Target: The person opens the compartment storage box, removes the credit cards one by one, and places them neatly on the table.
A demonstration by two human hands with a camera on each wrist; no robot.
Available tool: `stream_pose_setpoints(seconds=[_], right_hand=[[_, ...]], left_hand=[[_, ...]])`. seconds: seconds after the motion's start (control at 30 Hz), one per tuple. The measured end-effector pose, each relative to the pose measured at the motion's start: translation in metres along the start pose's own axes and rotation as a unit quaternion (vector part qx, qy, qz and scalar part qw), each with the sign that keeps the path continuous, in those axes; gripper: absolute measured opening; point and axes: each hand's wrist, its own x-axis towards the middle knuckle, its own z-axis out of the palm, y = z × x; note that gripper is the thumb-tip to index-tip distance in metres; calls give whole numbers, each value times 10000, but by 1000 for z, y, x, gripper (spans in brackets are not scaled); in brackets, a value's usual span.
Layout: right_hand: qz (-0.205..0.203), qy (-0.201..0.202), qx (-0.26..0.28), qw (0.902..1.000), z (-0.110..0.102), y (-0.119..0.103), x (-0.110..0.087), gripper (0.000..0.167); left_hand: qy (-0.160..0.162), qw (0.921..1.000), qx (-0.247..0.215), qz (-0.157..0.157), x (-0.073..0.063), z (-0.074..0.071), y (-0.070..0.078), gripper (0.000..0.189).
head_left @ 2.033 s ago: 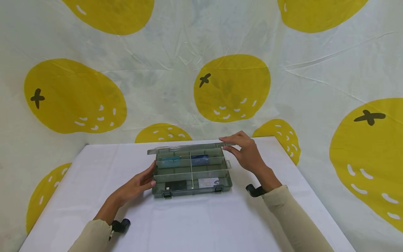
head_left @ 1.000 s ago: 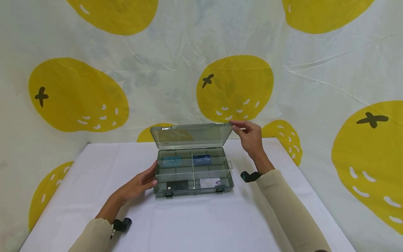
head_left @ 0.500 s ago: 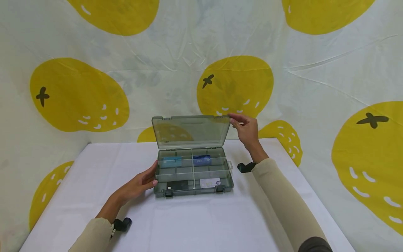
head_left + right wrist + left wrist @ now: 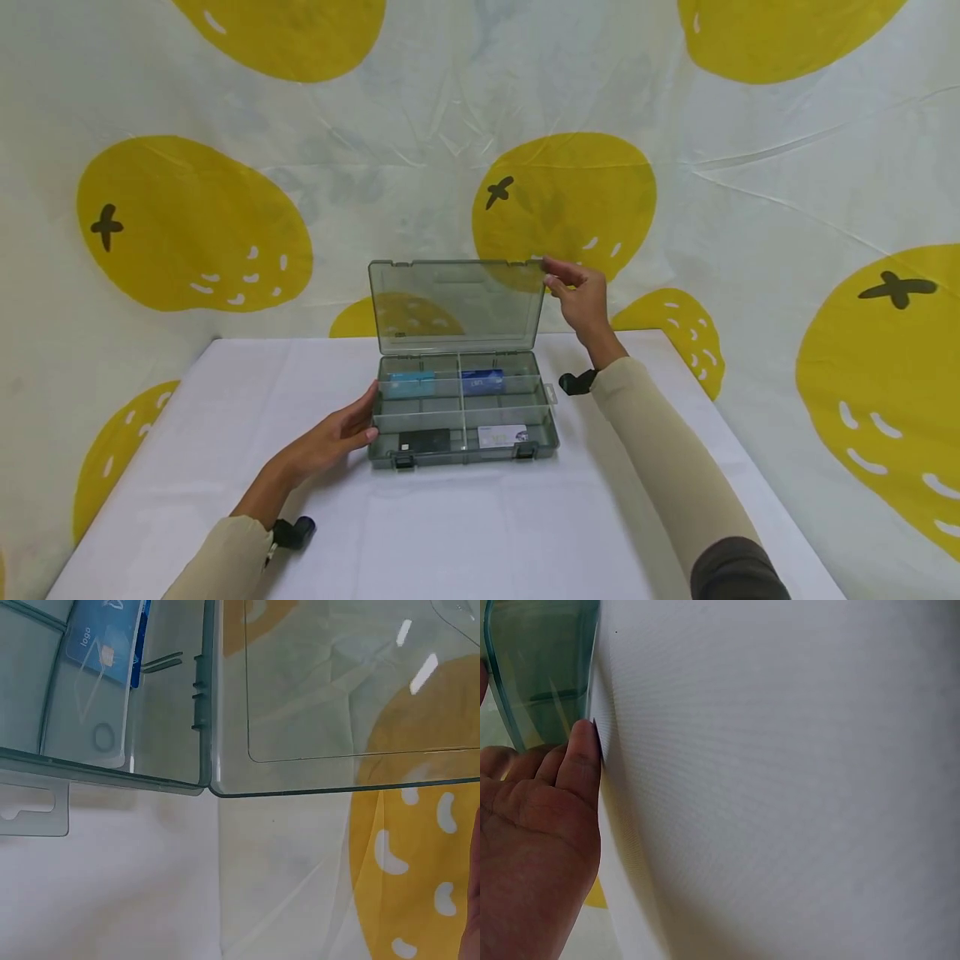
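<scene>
A clear grey-green plastic compartment box sits at the middle of the head view, on the white tabletop, with its lid raised nearly upright behind it. The right hand pinches the lid's upper right corner between thumb and fingers. The left hand, at center-left, is loosely spread, its fingers and thumb resting against the box's left wall without wrapping round it.

The box looks light and stiff, with thin, smooth walls that may slide on the cloth, so a steadying hand at the side seems sensible. The lid probably flexes a little, and its hinge at the rear edge looks like the weak spot; holding it by the free edge or a corner should give good leverage with little strain. The latches along the front look small and likely brittle, poor places to pull.

Inside, a light-blue card and a dark-blue card occupy the back row, a black card and a white card the front; being flat and loose, they could slip if the box tilts.
</scene>
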Motion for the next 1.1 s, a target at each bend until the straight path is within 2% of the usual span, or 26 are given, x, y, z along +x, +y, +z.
stream_pose_setpoints(seconds=[0.3, 0.47, 0.67, 0.97, 1.1], right_hand=[[394, -117, 193, 9990, 6, 24, 16, 44], [439, -278, 138, 9986, 6, 40, 20, 51], [667, -911, -93, 9936, 6, 43, 16, 61], [1477, -1672, -226, 9745, 7, 50, 12, 68], [1483, -1882, -368, 9702, 6, 55, 8, 69]], left_hand=[[-7, 10000, -25, 12, 2, 0, -3, 89], [8, 10000, -9, -23, 2, 1, -2, 89], [-17, 10000, -1, 8, 1, 0, -3, 89], [36, 10000, 79, -18, 0, -1, -2, 89], [28, 10000, 54, -24, -1, -1, -1, 89]])
